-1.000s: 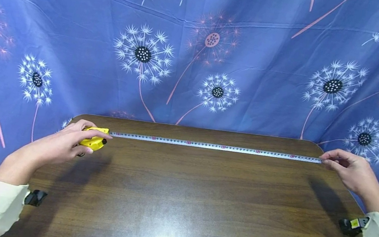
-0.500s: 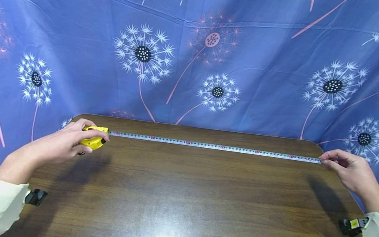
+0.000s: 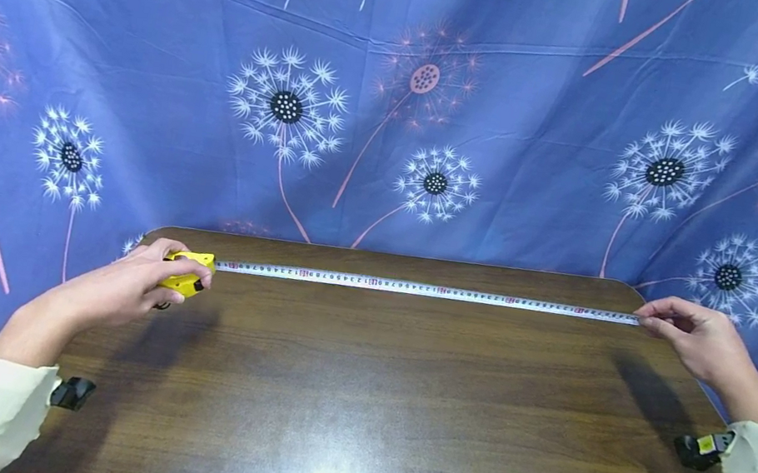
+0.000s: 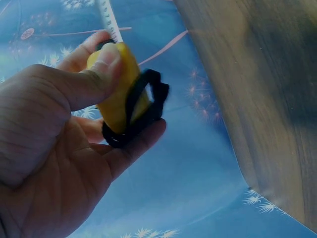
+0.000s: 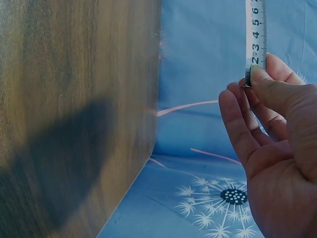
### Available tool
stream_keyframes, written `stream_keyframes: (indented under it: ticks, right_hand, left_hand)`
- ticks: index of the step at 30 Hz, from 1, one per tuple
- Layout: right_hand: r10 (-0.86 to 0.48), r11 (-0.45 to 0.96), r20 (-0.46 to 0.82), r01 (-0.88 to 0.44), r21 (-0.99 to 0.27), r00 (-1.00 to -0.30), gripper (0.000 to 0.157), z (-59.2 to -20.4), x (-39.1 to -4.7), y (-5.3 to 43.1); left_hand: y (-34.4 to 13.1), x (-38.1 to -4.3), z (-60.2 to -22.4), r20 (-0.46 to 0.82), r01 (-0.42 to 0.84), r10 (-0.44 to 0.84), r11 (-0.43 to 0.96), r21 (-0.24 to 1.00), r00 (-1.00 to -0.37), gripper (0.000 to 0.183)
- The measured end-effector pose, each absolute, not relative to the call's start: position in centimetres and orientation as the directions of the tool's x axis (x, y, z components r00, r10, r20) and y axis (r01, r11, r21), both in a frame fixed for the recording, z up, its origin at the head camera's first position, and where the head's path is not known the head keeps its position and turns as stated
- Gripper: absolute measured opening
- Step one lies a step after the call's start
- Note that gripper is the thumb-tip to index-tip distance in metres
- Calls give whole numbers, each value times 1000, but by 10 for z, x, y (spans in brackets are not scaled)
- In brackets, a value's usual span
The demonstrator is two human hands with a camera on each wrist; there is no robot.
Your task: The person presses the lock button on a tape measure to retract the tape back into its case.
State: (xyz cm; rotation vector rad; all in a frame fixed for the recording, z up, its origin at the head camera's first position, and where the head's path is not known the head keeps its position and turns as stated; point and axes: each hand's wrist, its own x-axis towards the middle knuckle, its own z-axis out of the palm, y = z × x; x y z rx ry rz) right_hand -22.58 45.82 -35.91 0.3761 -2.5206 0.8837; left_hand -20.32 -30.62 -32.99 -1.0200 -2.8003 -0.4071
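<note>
Sideways, tape (image 3: 408, 287) runs from left hand (image 3: 130, 284) gripping its case (image 3: 184, 284) to right hand (image 3: 706, 343) pinching its tip (image 5: 248, 78).

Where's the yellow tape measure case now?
In the head view, the yellow case is on the left, held in the left hand, at the left end of the blade.

Tape (image 3: 415, 290) spans left grip (image 3: 130, 284) to right grip (image 3: 702, 346).

Wide room before crosswise tape blade (image 3: 408, 288)
</note>
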Motion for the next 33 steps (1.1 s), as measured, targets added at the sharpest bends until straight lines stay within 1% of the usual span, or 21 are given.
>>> stream_keyframes:
  ticks: [3,6,10,16,22,26,33]
  right_hand:
    - [-99,758,477,-377,-532,-873,6,-359,-226,457]
    - [-101,750,471,-378,-543,-876,4,-359,-226,457]
    - [-106,750,472,-382,-540,-875,8,-359,-226,457]
    - [-131,735,491,-417,-534,-861,14,-361,-227,461]
    - [-153,700,494,-446,-558,-856,17,-364,-230,461]
    - [-159,677,490,-456,-578,-857,16,-364,-229,458]
    - [-135,735,509,-430,-523,-850,16,-364,-227,451]
  left_hand:
    - [-306,-204,-331,217,648,611,733,208,-761,40]
    - [-306,-204,-332,192,630,600,744,224,-777,40]
    - [-306,-204,-333,177,618,592,751,234,-786,40]
    - [-306,-204,-334,188,625,596,743,239,-781,42]
    - [-306,-204,-335,227,657,617,714,241,-753,47]
    - [-305,-205,-336,257,681,632,699,219,-731,52]
    - [-303,-205,-337,286,694,636,689,208,-717,56]
